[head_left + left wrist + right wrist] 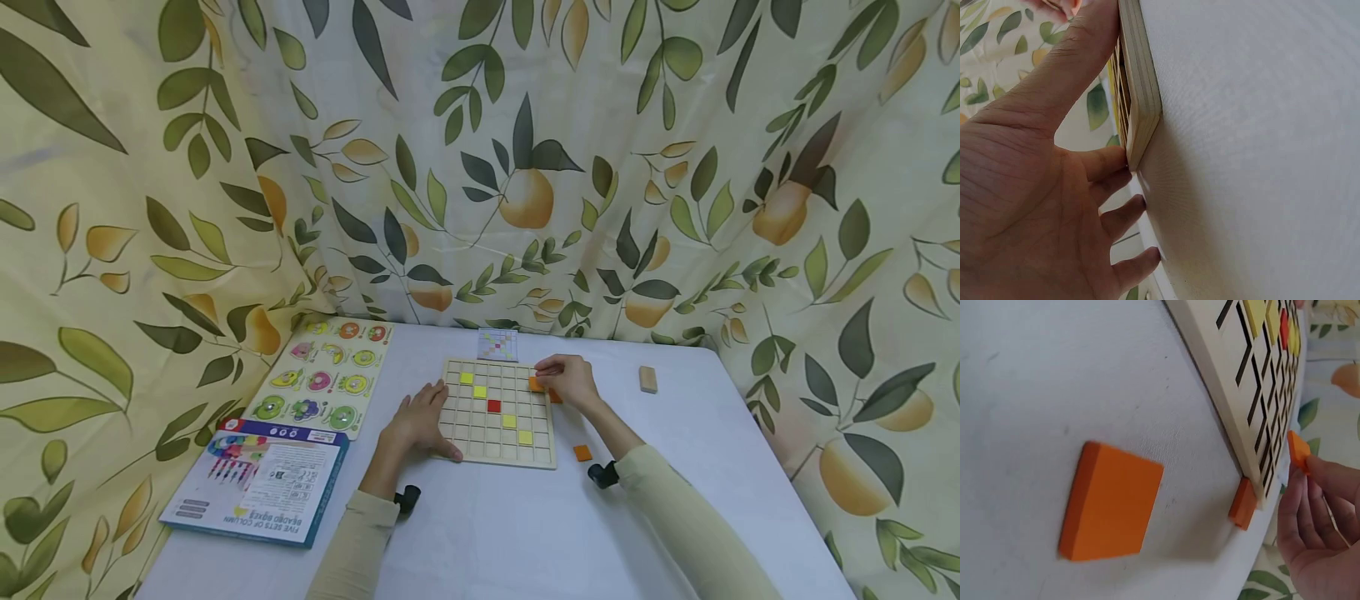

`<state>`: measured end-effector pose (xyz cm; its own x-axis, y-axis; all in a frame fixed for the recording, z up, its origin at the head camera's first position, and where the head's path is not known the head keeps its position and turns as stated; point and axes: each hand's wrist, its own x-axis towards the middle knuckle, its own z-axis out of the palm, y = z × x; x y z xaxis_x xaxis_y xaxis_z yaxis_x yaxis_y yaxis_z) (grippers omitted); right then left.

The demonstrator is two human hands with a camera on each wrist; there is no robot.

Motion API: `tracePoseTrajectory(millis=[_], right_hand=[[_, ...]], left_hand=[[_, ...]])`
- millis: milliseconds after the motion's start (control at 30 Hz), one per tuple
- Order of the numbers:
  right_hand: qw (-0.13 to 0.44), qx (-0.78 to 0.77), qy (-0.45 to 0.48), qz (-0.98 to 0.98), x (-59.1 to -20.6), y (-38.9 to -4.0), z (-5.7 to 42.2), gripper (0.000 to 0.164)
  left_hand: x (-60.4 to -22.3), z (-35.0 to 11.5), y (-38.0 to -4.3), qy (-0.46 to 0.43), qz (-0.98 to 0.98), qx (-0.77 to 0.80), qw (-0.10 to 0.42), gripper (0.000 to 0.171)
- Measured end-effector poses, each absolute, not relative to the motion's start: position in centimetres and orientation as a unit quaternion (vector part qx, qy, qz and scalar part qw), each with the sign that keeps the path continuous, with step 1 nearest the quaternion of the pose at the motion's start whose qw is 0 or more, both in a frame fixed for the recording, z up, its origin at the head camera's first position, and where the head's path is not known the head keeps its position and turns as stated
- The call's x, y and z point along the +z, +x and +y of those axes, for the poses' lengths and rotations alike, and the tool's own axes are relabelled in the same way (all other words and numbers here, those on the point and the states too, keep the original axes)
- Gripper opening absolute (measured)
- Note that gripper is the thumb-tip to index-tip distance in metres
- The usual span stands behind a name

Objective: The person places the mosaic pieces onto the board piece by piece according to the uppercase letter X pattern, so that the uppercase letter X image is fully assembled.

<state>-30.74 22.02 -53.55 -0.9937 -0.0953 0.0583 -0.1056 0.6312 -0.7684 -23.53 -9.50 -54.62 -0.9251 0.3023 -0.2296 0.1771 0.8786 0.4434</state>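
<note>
A square wooden grid board (468,446) lies on the table. Several yellow tiles (480,392) and one red tile (494,407) form a diagonal across it. At its left side my left hand (420,421) rests with fingers spread, fingertips and thumb touching the edges around the near left corner. Over the far right part, my right hand (572,382) pinches an orange tile (1298,450) between thumb and fingers. Another orange tile (1243,504) lies by the board's right edge, partly hidden by that hand in the head view. Nearer me is a third orange tile (582,452).
Behind the board is a small patterned card (497,343). A fruit picture board (322,367) and a blue-edged box (255,483) occupy the table's left side. To the far right lies a small wooden block (648,380). A leaf-print curtain (480,275) hangs behind the table.
</note>
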Motion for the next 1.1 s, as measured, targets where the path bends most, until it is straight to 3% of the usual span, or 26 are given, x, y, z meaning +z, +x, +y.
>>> tracePoseTrajectory(millis=[1100], right_hand=[[-0.009,0.377,0.071,-0.923,-54.7,-31.6,19.5,0.01]], left_hand=[[-54.5,-9.6,-23.6,0.127,0.958,0.208,0.151,0.136]])
